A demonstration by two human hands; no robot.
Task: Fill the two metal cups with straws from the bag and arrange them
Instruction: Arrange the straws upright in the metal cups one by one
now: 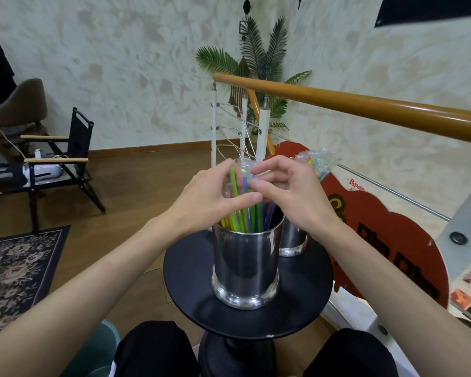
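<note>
Two hands work over the near metal cup (pixel 245 263), which stands on the round black bench (pixel 191 284); a second metal cup (pixel 292 239) sits just behind it to the right, mostly hidden by the right wrist, contents not visible. Left hand (pixel 210 202) has its grip curled round the upper part of the straws (pixel 246 210), thumb across the front, and what looks like clear wrap at the tops. Right hand (pixel 288 191) has fingers bent and pinching at the straw tops or that wrap; exact contact is hard to read. The bag (pixel 317 161), crinkled clear plastic with more straws inside, shows behind the right hand; whether that hand holds it cannot be told. Straw bottoms are already inside the near cup. Risks, as judgement: pulling wrap upward could drag straws out and scatter them to the floor, since the bench is small. A sideways tug on the bundle could tip the tall cup, nothing braces its base. Right forearm hangs close over the rear cup and could knock it. Straws fan unevenly if released all at once.
</note>
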